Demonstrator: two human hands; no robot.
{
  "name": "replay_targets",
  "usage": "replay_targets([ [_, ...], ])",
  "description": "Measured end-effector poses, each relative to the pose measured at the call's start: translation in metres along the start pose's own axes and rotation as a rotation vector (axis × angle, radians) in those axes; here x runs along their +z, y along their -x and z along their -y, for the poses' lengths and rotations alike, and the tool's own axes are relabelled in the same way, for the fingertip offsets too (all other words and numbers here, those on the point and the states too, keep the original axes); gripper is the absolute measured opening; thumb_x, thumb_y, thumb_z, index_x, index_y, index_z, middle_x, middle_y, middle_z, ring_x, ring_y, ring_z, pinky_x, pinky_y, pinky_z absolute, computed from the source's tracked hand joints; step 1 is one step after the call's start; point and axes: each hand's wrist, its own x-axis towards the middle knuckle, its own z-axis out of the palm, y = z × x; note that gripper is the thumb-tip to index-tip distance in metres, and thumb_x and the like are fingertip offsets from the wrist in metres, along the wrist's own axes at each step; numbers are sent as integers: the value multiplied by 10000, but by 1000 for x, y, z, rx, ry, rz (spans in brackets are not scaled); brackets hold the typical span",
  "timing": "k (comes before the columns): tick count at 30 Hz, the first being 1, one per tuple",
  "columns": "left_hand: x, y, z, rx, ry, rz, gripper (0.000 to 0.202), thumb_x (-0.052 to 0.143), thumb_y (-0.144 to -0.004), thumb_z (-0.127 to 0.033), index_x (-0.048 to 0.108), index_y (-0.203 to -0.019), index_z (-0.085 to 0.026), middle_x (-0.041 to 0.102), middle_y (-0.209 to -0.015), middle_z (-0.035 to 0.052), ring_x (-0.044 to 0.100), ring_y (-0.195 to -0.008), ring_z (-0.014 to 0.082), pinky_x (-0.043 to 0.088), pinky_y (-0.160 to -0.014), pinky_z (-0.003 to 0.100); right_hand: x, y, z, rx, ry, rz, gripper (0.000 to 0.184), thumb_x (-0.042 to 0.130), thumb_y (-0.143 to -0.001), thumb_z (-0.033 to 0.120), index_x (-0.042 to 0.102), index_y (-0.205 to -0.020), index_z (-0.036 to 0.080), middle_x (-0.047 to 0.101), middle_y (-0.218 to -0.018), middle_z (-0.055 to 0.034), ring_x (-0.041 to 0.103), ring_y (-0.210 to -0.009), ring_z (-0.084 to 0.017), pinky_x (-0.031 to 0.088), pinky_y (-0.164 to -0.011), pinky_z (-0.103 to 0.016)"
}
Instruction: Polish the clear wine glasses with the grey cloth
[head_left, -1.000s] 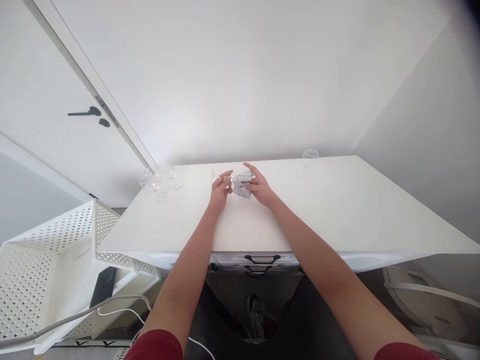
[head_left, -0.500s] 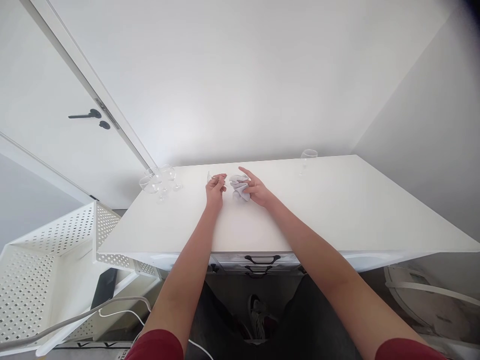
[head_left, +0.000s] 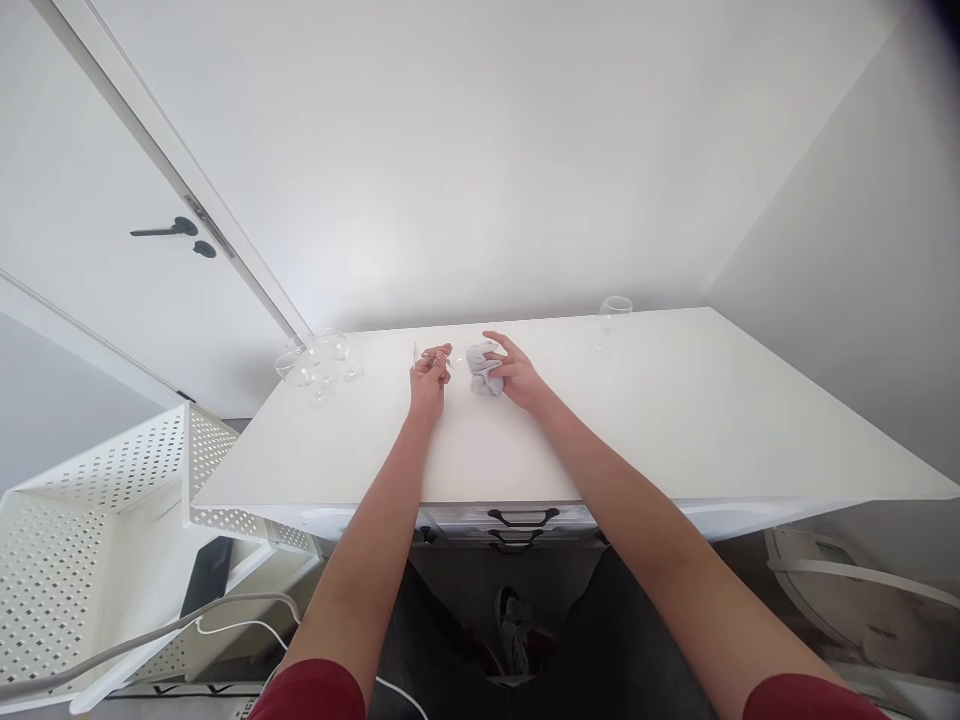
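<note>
My left hand (head_left: 429,374) is over the far middle of the white table (head_left: 675,420), fingers curled round a clear stemmed glass (head_left: 420,354) that barely shows against the white top. My right hand (head_left: 514,372) is just to its right, fingers closed on a crumpled grey cloth (head_left: 484,368). The two hands are a short gap apart, and the cloth does not touch the glass.
Several clear stemmed glasses (head_left: 315,362) stand at the table's far left corner. One more glass (head_left: 615,312) stands at the far right by the wall. A white perforated rack (head_left: 97,520) is at the left, drawer handles (head_left: 523,517) below the table's front edge.
My left hand drew the glass a little left, away from the cloth. My right hand closed its stretched fingers round the cloth and bunched it up.
</note>
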Motion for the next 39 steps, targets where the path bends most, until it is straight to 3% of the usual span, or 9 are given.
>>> replay_targets([
  [3, 3, 3, 0, -28, -28, 21, 271, 816, -817, -445, 718, -841, -193, 691, -1291, 109, 538, -705, 83, 371, -544, 253, -3, 0, -1, -9, -33, -69, 897, 657, -568, 63, 513, -1417, 316, 736, -1090, -30, 671, -918, -200, 536, -766, -316],
  [7, 7, 7, 1, -34, -107, 172, 243, 839, -792, -408, 752, -891, -204, 707, -1253, 83, 401, -551, 35, 379, -536, 264, -1, 3, 0, 40, -16, 13, 984, 659, -574, 52, 448, -1492, 335, 744, -1050, -19, 679, -946, -204, 532, -790, -313],
  [11, 3, 4, 2, -9, -32, 127, 264, 828, -809, -445, 753, -863, -198, 719, -1173, 82, 407, -555, 36, 371, -542, 263, 4, 4, 4, 117, 7, 144, 919, 679, -575, 67, 499, -1447, 294, 754, -1087, -46, 672, -872, -206, 524, -730, -311],
  [16, 0, 1, 3, -29, -8, 25, 276, 845, -799, -441, 746, -867, -193, 703, -1251, 107, 528, -706, 76, 378, -561, 252, 3, 1, 3, -6, 13, -13, 761, 665, -559, 82, 573, -1288, 284, 728, -1020, -18, 653, -843, -196, 520, -703, -307],
  [19, 3, 2, 3, -79, 25, 89, 260, 851, -791, -419, 747, -907, -211, 697, -1274, 82, 432, -588, 38, 398, -559, 262, 3, 2, 2, -35, 14, -76, 781, 664, -563, 93, 559, -1310, 294, 727, -1009, -16, 655, -864, -197, 515, -716, -303],
  [25, 3, 4, 2, -97, 27, 206, 228, 840, -806, -402, 756, -927, -229, 713, -1231, 63, 372, -537, 28, 403, -544, 258, 5, 3, 1, 69, 53, 84, 848, 688, -561, 75, 552, -1371, 285, 748, -1025, -33, 668, -874, -208, 506, -718, -302],
  [30, 6, 6, -3, -145, -27, 254, 254, 847, -798, -385, 751, -951, -208, 660, -1389, 104, 519, -632, 45, 507, -637, 260, 0, 1, 2, 9, 25, -50, 547, 801, -664, 221, 644, -1185, 265, 702, -944, -15, 632, -844, -187, 508, -707, -301],
  [35, 6, 5, -3, -227, 54, 378, 446, 905, -732, -284, 720, -1136, -252, 557, -1523, 77, 738, -1040, 192, 587, -928, 341, -11, -2, 2, -97, 72, -207, 600, 921, -624, 371, 635, -1142, 271, 637, -891, 13, 586, -768, -151, 506, -708, -297],
  [39, -3, -3, 1, -374, 124, 200, 418, 859, -798, -370, 678, -1149, -232, 686, -1307, 110, 772, -975, 227, 615, -880, 354, -19, -2, 5, -172, 87, -263, 573, 917, -625, 393, 614, -1098, 281, 605, -887, 23, 557, -759, -141, 492, -724, -288],
])
